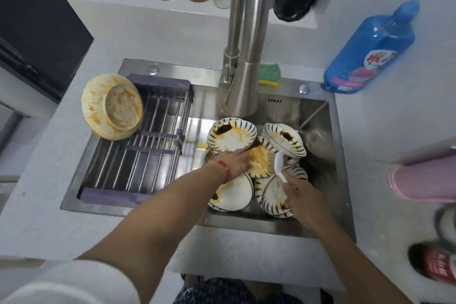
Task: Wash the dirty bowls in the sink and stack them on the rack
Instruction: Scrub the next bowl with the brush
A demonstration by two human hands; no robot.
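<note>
My left hand point(238, 160) lies flat on a dirty bowl point(261, 160). My right hand point(302, 198) pinches a white spoon point(281, 164) just beside it

White bowls point(232, 137) with black-striped rims, orange-stained; blue bottle point(370, 49); green sponge point(269, 74).

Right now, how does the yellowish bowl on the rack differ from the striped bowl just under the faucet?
The yellowish bowl leans tilted on the rack, bottom facing the camera; the striped bowl sits in the sink, opening upward. The yellowish bowl has no stripes; the striped bowl has dark rim strokes and a dark sauce patch. Both carry orange stains.
</note>
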